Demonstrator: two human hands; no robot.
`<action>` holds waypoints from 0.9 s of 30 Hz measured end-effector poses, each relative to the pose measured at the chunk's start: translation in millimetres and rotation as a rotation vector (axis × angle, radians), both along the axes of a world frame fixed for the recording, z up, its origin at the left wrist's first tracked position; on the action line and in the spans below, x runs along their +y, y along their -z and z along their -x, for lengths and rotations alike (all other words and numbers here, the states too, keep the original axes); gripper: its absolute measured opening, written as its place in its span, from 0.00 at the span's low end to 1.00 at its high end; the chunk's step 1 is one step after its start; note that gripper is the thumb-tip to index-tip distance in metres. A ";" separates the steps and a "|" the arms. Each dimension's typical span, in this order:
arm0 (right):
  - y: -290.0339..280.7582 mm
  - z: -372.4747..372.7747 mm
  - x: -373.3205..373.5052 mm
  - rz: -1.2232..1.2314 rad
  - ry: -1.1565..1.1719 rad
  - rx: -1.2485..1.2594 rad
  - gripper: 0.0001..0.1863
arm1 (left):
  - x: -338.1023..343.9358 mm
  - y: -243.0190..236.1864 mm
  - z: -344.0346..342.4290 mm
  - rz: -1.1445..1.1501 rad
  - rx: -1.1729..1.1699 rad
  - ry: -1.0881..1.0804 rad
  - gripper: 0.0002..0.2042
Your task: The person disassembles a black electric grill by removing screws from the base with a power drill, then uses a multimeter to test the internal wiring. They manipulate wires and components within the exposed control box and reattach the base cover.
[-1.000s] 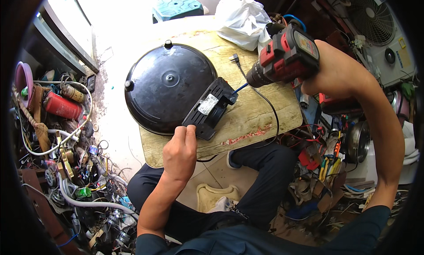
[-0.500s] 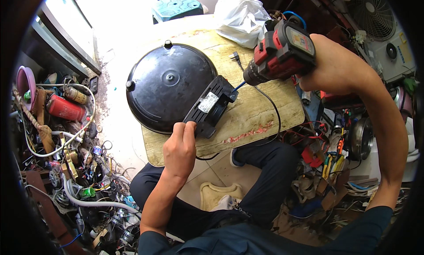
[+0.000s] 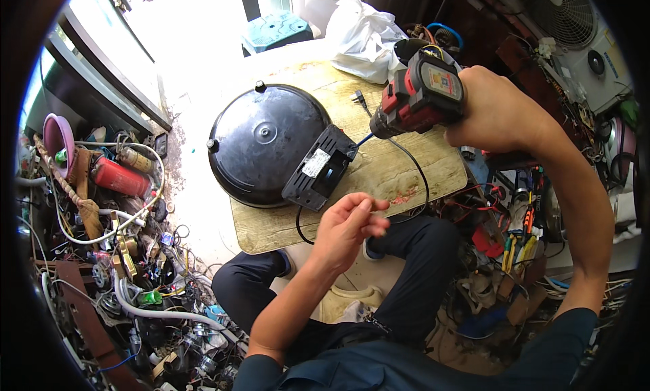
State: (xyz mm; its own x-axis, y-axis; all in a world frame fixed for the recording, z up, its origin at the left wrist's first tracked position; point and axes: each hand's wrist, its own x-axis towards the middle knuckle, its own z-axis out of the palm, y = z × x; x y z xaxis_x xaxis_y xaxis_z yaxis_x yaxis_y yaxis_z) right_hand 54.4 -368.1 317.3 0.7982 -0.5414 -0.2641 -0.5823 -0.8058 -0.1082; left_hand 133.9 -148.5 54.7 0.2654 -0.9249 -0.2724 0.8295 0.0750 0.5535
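Observation:
A round black electric pan (image 3: pixel 271 140) lies upside down on the wooden table, its short feet pointing up. On its near right side sits a slotted black plastic housing (image 3: pixel 317 169) with a white label. My right hand (image 3: pixel 491 110) is wrapped round the handle of a red and black cordless drill (image 3: pixel 423 93). The drill's long blue bit (image 3: pixel 365 139) reaches the housing's far right corner. My left hand (image 3: pixel 352 228) hovers near the table's front edge, off the pan, palm up with fingers loosely curled and apart; no object shows in it.
The power cord (image 3: pixel 413 164) loops across the worn wooden table (image 3: pixel 271 232), its plug near the drill. A white plastic bag (image 3: pixel 365 39) stands at the back, with a blue stool (image 3: pixel 276 31) beyond. Parts and wires (image 3: pixel 162 310) litter the left floor; hand tools (image 3: pixel 518 245) lie right.
My left hand has let go of the housing and moved right, its fingers loosening. My right hand keeps the drill at the housing's corner. The whole view has shifted slightly.

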 end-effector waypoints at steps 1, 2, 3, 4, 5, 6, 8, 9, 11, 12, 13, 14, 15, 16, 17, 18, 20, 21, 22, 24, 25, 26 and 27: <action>-2.5 7.2 -1.4 -0.003 0.019 0.003 0.21 | -10.5 -1.1 4.8 0.012 0.103 0.020 0.06; -4.9 14.7 -2.3 -0.007 0.038 0.005 0.21 | -21.7 3.0 9.8 0.012 0.166 0.005 0.06; -6.9 21.6 -3.3 -0.010 0.054 0.005 0.20 | -33.7 12.5 13.3 0.013 0.225 -0.013 0.06; -8.2 28.4 -2.2 -0.042 0.056 -0.029 0.20 | -43.2 22.9 14.7 0.009 0.282 -0.039 0.06; -10.0 36.4 0.8 -0.073 0.058 -0.062 0.20 | -52.2 33.7 14.3 -0.013 0.306 -0.079 0.07; -10.7 44.8 2.3 -0.106 0.061 -0.096 0.20 | -61.8 44.0 13.2 -0.028 0.335 -0.115 0.07; -13.0 64.1 5.6 -0.121 0.091 -0.112 0.18 | -81.6 61.0 14.7 -0.052 0.403 -0.166 0.08; -11.2 76.7 6.4 -0.134 0.102 -0.144 0.17 | -92.4 70.8 16.9 -0.066 0.441 -0.177 0.09; -2.1 96.1 2.2 -0.157 0.051 -0.216 0.15 | -102.5 82.6 13.7 -0.044 0.473 -0.198 0.09; 4.2 105.2 0.9 -0.136 0.054 -0.218 0.15 | -105.6 80.9 14.7 -0.035 0.491 -0.206 0.09; 9.8 114.8 1.2 -0.116 0.059 -0.221 0.15 | -106.7 77.2 18.4 -0.006 0.481 -0.222 0.10; 13.0 124.3 2.5 -0.096 0.065 -0.224 0.15 | -107.7 77.9 21.2 -0.015 0.464 -0.224 0.10; 9.9 130.3 6.6 -0.106 0.110 -0.188 0.15 | -111.1 82.7 24.6 -0.020 0.448 -0.221 0.11; 11.4 138.0 5.8 -0.102 0.092 -0.190 0.15 | -113.9 87.4 27.4 -0.025 0.430 -0.217 0.11; 16.4 146.0 3.6 -0.098 0.075 -0.194 0.14 | -114.4 92.1 29.2 -0.009 0.370 -0.183 0.11; 21.3 163.1 0.7 -0.085 0.089 -0.183 0.14 | -121.7 89.6 45.2 -0.032 0.319 -0.182 0.09; 31.9 181.4 -3.7 -0.094 0.090 -0.232 0.15 | -122.8 97.3 52.4 -0.063 0.203 -0.173 0.08; 35.4 192.6 -5.6 -0.129 0.140 -0.224 0.15 | -128.6 95.9 62.0 -0.105 0.205 -0.177 0.08; 38.7 200.6 -7.2 -0.162 0.169 -0.233 0.15 | -129.9 89.8 64.3 -0.120 0.192 -0.189 0.08; 47.6 228.9 -6.6 -0.172 0.260 -0.272 0.18 | -133.1 79.7 75.1 -0.184 0.138 -0.216 0.09; 51.3 248.5 -4.4 -0.180 0.304 -0.317 0.20 | -135.7 77.8 76.7 -0.175 0.099 -0.194 0.09; 54.4 268.2 -0.8 -0.187 0.346 -0.362 0.22 | -138.6 75.8 78.4 -0.164 0.062 -0.174 0.10; 58.8 290.3 7.5 -0.212 0.424 -0.461 0.21 | -144.6 77.3 87.3 -0.158 0.057 -0.141 0.11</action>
State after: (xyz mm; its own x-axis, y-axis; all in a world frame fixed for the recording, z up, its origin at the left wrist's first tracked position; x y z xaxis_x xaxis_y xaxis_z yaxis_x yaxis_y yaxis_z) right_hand -235.9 -360.6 258.5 0.5845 -0.8073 -0.0815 -0.7002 -0.4511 -0.5534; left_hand 46.6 -293.0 -22.6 0.3692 -0.8244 -0.4290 0.8472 0.1088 0.5199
